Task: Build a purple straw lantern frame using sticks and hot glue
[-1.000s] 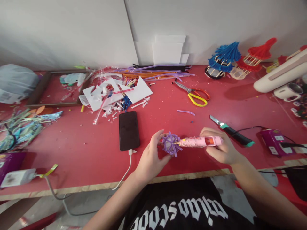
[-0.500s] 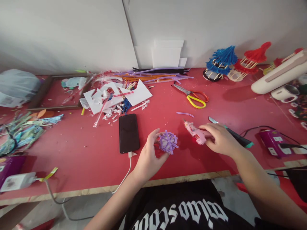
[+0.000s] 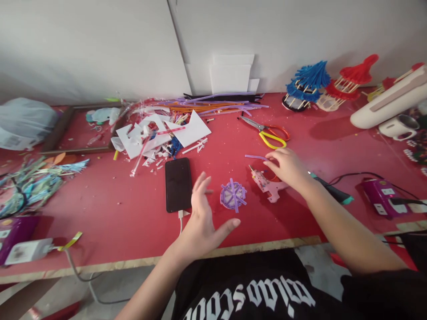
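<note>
A round piece wrapped with crossed purple pipe cleaners (image 3: 233, 195) lies on the red table. Beside it, my left hand (image 3: 205, 218) is open, fingers and thumb spread around its left side without gripping it. My right hand (image 3: 287, 169) has its thumb and forefinger closed at the right end of a short purple pipe cleaner (image 3: 255, 156), which still lies on the table. Just below that hand a pink glue gun (image 3: 271, 186) rests on its side, nozzle toward the upper left. My right hand partly hides a utility knife (image 3: 330, 189).
Scissors (image 3: 267, 131) lie behind my right hand. A phone (image 3: 178, 184) with a charging cable is left of my left hand. Paper scraps (image 3: 156, 135), long pipe cleaners (image 3: 216, 104) and blue (image 3: 308, 86) and red (image 3: 350, 82) pavilion models stand or lie farther back. A purple power strip (image 3: 383, 198) sits right.
My left hand has let go of the round purple piece and spread its fingers. My right hand has put down the glue gun and moved up-left to the short pipe cleaner.
</note>
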